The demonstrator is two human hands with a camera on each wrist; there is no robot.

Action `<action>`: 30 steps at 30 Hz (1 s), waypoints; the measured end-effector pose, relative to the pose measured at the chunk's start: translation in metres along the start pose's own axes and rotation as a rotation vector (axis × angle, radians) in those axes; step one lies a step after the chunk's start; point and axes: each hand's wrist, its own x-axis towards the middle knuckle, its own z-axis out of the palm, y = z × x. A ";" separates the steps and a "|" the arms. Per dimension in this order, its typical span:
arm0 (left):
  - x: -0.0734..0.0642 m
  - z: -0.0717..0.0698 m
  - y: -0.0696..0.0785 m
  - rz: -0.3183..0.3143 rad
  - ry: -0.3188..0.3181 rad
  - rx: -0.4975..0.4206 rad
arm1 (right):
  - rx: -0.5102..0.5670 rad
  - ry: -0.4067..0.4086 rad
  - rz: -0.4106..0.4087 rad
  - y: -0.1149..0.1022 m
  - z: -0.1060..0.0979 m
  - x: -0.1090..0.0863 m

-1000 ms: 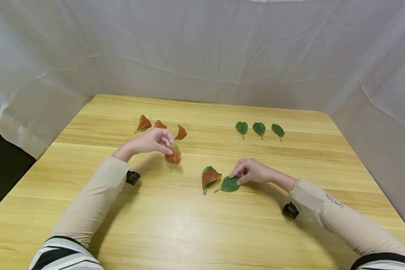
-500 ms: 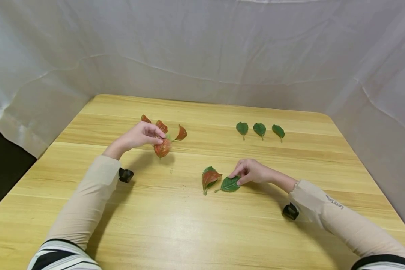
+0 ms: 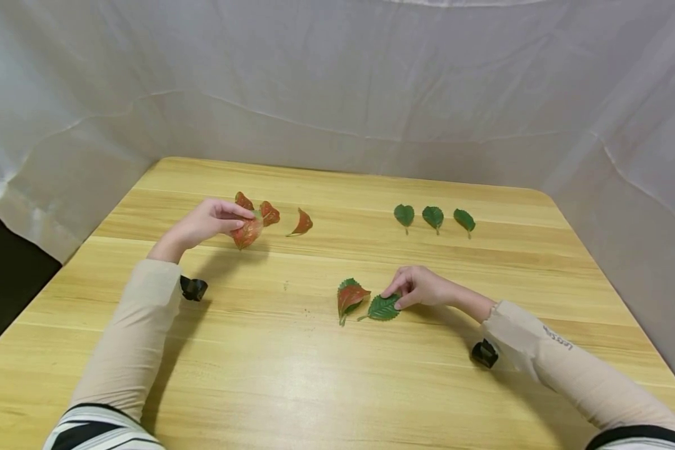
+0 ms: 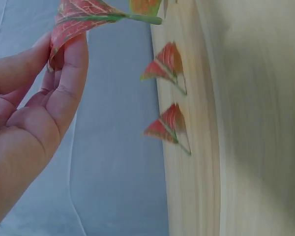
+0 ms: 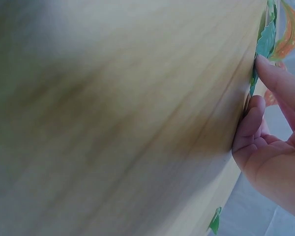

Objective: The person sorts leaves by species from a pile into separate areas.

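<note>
My left hand (image 3: 205,222) pinches a red leaf (image 3: 246,234) by its edge, raised over the table's back left. Close behind it lie two red leaves (image 3: 269,213), one partly covered by the hand; a third red leaf (image 3: 302,222) is further right. In the left wrist view the held leaf (image 4: 83,17) shows a green stem. My right hand (image 3: 424,286) pinches a green leaf (image 3: 382,307) lying at the table's middle. Beside that one, a curled red leaf (image 3: 353,296) rests on another green leaf (image 3: 347,283).
Three green leaves (image 3: 432,216) lie in a row at the back right of the wooden table (image 3: 292,381). Pale cloth (image 3: 337,81) hangs behind the table and at its sides. Black wrist pieces (image 3: 485,353) hang under both sleeves.
My left hand has carried the red leaf leftward and back, from the middle left toward the row of red leaves. The right hand has stayed on the green leaf.
</note>
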 end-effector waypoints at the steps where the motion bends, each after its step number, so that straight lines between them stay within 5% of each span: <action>1: -0.001 -0.002 -0.001 -0.007 0.006 0.005 | 0.001 -0.001 0.006 0.000 0.000 0.000; 11: -0.006 -0.021 -0.015 -0.090 0.018 0.037 | 0.004 -0.005 0.016 -0.001 0.000 0.001; 30: -0.008 -0.039 -0.032 -0.259 -0.067 0.088 | 0.020 -0.001 0.032 -0.001 0.000 0.001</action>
